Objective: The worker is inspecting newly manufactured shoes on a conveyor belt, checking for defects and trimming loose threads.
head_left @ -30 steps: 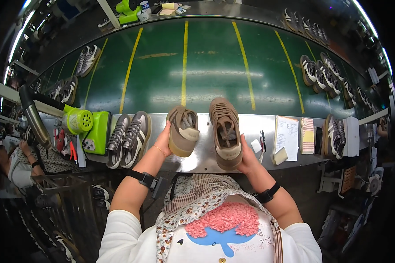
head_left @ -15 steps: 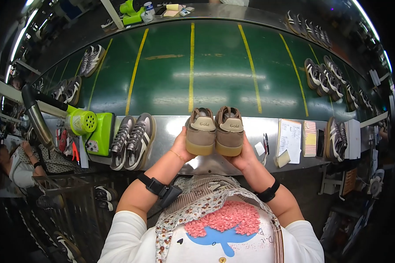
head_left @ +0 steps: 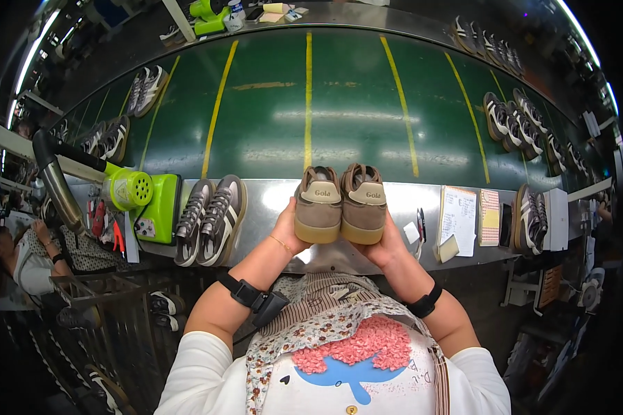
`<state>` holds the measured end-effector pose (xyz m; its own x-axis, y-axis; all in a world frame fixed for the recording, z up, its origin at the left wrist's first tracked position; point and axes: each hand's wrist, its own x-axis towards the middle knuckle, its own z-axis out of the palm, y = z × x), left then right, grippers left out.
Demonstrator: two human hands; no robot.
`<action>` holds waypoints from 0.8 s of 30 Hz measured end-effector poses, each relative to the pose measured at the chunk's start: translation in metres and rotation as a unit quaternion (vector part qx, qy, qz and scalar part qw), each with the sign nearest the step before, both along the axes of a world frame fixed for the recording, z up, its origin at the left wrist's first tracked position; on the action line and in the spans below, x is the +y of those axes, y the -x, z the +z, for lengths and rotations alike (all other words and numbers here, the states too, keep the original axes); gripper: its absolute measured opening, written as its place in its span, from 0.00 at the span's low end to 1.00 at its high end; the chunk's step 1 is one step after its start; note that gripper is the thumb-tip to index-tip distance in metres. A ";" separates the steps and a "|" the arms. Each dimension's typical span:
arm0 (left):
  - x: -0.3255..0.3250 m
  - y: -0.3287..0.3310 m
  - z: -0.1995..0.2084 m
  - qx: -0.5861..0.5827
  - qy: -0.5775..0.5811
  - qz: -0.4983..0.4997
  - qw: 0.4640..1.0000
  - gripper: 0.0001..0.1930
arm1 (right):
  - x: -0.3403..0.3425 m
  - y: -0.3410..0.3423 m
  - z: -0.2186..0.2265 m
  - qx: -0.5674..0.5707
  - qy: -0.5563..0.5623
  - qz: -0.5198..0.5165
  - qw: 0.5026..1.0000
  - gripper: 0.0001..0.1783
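Metal desk point(head_left: 263, 204), brown shoes point(head_left: 317, 216) held over it side by side, heels this way, long axes toward the green belt point(head_left: 356, 142); left hand point(head_left: 289, 232) and right hand point(head_left: 387, 246) got fingers clamped on one each.

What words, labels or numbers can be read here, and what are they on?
I'll tell where, without copying wording.
Left held shoe: a legible word on its pale heel patch.
Right held shoe: the same word, same place.
Notepad: handwriting, too small to read.
White shirt: a few letters, partly unclear.
Green machine: a label, too small to read.
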<state>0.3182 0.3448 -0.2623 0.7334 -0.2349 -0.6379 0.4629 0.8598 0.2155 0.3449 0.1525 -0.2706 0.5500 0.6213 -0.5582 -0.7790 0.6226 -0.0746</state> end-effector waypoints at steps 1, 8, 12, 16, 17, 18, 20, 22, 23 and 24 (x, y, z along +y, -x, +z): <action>0.000 0.000 0.000 0.005 -0.002 0.000 1.000 0.20 | 0.000 0.000 0.000 -0.007 -0.002 0.004 1.000 0.26; 0.017 0.004 -0.020 -0.031 -0.039 -0.035 0.998 0.19 | 0.002 -0.001 -0.006 -0.005 -0.012 -0.002 1.000 0.27; 0.048 0.002 -0.025 0.047 -0.498 -0.197 0.843 0.20 | -0.007 -0.003 -0.010 0.005 0.010 -0.008 1.000 0.28; 0.029 -0.006 -0.001 -0.356 -0.780 -0.161 0.489 0.23 | -0.015 -0.001 -0.007 0.000 0.026 -0.009 1.000 0.28; 0.018 -0.012 0.008 -0.463 -0.710 -0.182 0.498 0.25 | -0.016 0.001 -0.006 -0.003 0.023 0.002 1.000 0.28; 0.004 -0.020 0.016 -0.508 -0.666 -0.219 0.500 0.24 | -0.017 0.002 -0.005 0.007 0.028 0.009 1.000 0.28; -0.020 -0.030 0.029 -0.544 -0.603 -0.257 0.523 0.28 | -0.021 0.005 -0.007 -0.028 0.006 0.021 0.999 0.30; -0.032 -0.038 0.039 -0.566 -0.611 -0.312 0.457 0.32 | -0.029 0.007 -0.014 -0.095 -0.004 0.051 0.994 0.34; -0.037 -0.042 0.043 -0.581 -0.622 -0.361 0.381 0.35 | -0.039 0.009 -0.020 -0.095 0.001 0.039 0.995 0.34; -0.040 -0.044 0.045 -0.530 -0.628 -0.419 0.387 0.41 | -0.050 0.010 -0.028 -0.142 0.086 0.116 0.979 0.35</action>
